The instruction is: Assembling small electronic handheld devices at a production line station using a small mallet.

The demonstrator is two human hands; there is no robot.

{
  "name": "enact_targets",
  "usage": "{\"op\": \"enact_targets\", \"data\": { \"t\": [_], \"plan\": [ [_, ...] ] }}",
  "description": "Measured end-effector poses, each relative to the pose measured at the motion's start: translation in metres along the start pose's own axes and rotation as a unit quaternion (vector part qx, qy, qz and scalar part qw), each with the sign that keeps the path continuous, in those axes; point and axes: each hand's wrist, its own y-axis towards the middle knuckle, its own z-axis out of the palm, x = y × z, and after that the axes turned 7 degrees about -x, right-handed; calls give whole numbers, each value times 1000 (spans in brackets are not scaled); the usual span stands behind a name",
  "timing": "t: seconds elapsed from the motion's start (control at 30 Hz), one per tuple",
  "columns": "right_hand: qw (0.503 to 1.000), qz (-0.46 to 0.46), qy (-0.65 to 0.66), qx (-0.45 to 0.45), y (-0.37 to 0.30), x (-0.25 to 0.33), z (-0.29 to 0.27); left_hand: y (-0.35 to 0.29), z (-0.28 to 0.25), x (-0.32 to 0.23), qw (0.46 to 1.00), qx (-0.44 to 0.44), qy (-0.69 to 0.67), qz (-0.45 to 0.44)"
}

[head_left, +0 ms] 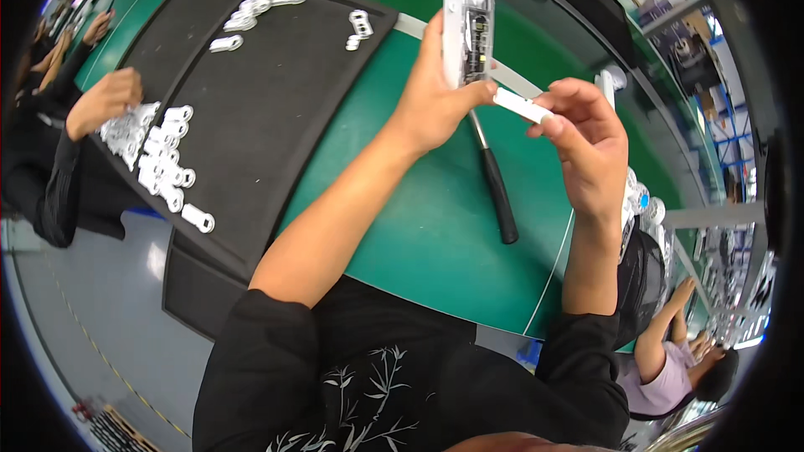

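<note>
We hold a small white handheld fan body (pixel 467 29) upright above the green table (pixel 419 218), and we take that table as our landmark for everything else. Our left hand (pixel 435 96) wraps the fan's handle from the left, fingers closed firmly around it, with the thumb tip pressed near the open side of the handle. The handle faces us with its inside showing, dark parts and a little wiring visible, so the opening is turned where we can see into it. The round head with a blue centre sits at the top, away from us.

Our right hand (pixel 586 142) pinches a narrow white cover strip (pixel 521 105) between thumb and forefinger, a tight fingertip grip, and holds it just beside the handle's lower right edge, angled toward the opening. The strip's near end almost touches our left thumb; whether it touches the handle itself we cannot tell.

Lying flat on the table, directly below our hands, is a tool with a black handle (pixel 500 197) and a thin metal shaft, within easy reach. On the left part of the table lies a dark mat (pixel 251 117) carrying scattered small white plastic parts (pixel 163 159). A co-worker's hand (pixel 105 100) rests among those parts at the mat's left edge. At the table's right edge, another person in a pale purple top (pixel 670 368) sits, beside a heap of more white parts (pixel 641 201).
</note>
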Motion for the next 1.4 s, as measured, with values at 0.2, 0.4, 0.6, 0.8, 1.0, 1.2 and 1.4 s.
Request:
{"op": "enact_targets", "data": {
  "t": [0.2,0.4,0.6,0.8,1.0,1.2,1.4],
  "plan": [
    [996,47,-53,-60,-3,0,-21,-16,14,-8,983,44,178,8],
    [989,105,-97,-31,2,0,-34,-24,22,3,959,76,271,6],
    [990,69,-120,-35,3,-6,-36,-27,28,1,959,91,269,-14],
    [990,62,-114,-55,2,-10,-26,-29,26,2,968,89,233,-22],
    [859,-347,-336,-170,-7,-39,-10,-38,36,6,985,66,157,3],
    [873,-332,-328,-142,4,-57,-2,-26,27,-10,989,49,135,-33],
    [843,-55,-535,6,0,-89,-9,-16,25,-31,996,-24,19,-83]
  ]
}}
